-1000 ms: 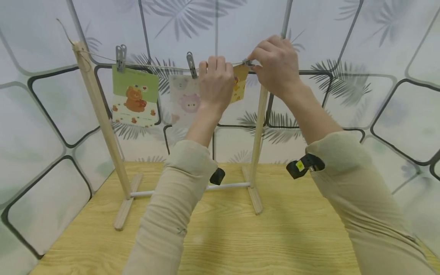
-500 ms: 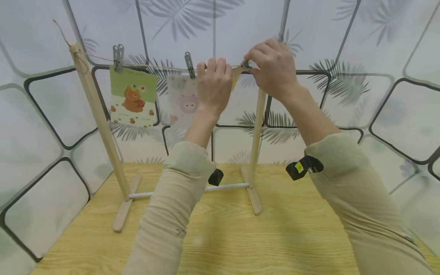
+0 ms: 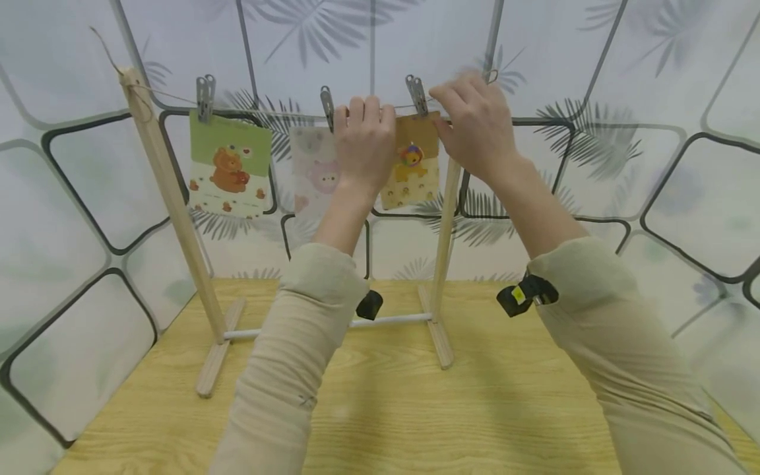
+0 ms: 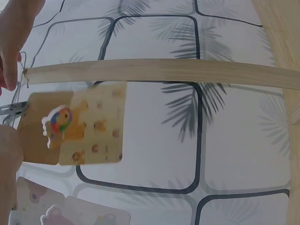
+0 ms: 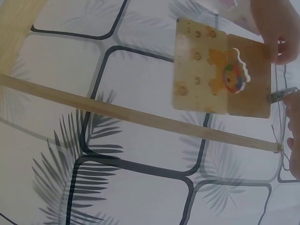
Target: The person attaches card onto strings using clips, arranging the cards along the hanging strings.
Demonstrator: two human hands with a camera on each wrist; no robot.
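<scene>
A brown and cream lion card [image 3: 411,165] hangs from the string under a grey clothespin [image 3: 417,95]. My left hand [image 3: 365,142] is at the card's upper left corner, fingertips pinching its edge by the string; its thumb is hidden in the head view. In the right wrist view, the left hand [image 5: 276,28] overlaps the card's [image 5: 248,77] top edge. My right hand [image 3: 475,125] is just right of the clothespin, slightly blurred, thumb and forefinger apart. The left wrist view shows the right hand [image 4: 14,42] above the clothespin [image 4: 13,109].
Left along the string hang a green bear card [image 3: 230,165] and a pale pink card [image 3: 311,171], each with a grey clothespin. Wooden posts [image 3: 172,198] with feet and a white crossbar [image 3: 392,320] hold the string above the wood-grain table [image 3: 475,409]. A patterned curtain stands behind.
The right hand has let go of the clothespin, which now stands upright on the string. The lion card, earlier tilted and mostly hidden, now hangs facing forward. The left hand has barely moved.
</scene>
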